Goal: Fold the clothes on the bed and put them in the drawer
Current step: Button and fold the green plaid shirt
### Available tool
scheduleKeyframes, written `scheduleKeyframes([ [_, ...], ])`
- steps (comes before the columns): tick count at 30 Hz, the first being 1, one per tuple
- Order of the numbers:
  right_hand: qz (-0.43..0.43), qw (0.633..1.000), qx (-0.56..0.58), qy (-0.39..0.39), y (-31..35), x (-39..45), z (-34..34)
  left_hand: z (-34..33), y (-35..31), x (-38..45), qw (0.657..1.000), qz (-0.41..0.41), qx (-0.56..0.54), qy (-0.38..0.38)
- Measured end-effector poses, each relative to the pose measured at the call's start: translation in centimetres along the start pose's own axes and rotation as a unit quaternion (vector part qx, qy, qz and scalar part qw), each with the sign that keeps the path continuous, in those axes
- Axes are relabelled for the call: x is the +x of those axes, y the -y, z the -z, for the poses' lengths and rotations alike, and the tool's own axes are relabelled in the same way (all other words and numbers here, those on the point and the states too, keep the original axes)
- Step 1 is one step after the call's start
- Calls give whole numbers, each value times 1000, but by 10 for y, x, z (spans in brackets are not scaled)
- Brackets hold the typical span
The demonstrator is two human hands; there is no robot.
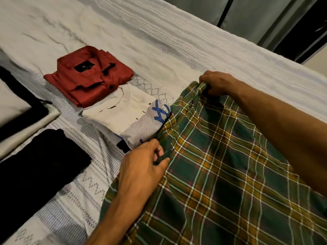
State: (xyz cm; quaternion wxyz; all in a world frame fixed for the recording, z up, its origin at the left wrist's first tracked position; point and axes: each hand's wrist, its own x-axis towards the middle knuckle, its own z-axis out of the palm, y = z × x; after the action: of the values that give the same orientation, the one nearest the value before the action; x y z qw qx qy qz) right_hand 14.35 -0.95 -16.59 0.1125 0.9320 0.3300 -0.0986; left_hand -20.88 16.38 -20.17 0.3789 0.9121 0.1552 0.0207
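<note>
Plaid cloth (221,165), green crossed with yellow and white lines, lies spread over the near side of the bed (177,41) with its far edge held between the two hands, one at each corner, which looks like a way to keep that edge taut and straight before a fold is made. The left hand (146,163) pinches the corner between thumb and curled fingers, and the right hand (217,84), farther away across the cloth, has its fingers curled round a gathered bunch of the other corner. Holding both corners at once should let the edge travel as one line, so the fold lands even; that is my reading, not something shown. Just beyond the left hand sits a folded white T-shirt (123,112) with a striped garment bearing blue lettering (146,126) lying on its near corner, and past those a folded red shirt (88,76), collar up. Well to the left of the left hand lie a folded black garment (40,165) and a pale item edged in black (17,106). These piles seem parked aside to leave working room while waiting for the drawer, which is not in view. Dark curtains (265,15) hang beyond the right hand, past the bed's far edge.
</note>
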Motion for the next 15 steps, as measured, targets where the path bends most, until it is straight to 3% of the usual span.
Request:
scheduleKeyframes([
  [2, 18, 995, -88, -34, -4, -6, 3, -1, 0, 1, 1000, -16, -9, 6],
  [5, 17, 988, -134, -74, -4, -9, 6, -1, 3, 1, 999, -7, -33, 23],
  [10, -26, 983, -151, -106, -8, -3, 3, 4, 7, 5, 999, 28, -3, 47],
  [15, -101, 971, -66, -205, -11, -3, 1, 18, 0, 1, 998, 6, -8, 60],
])
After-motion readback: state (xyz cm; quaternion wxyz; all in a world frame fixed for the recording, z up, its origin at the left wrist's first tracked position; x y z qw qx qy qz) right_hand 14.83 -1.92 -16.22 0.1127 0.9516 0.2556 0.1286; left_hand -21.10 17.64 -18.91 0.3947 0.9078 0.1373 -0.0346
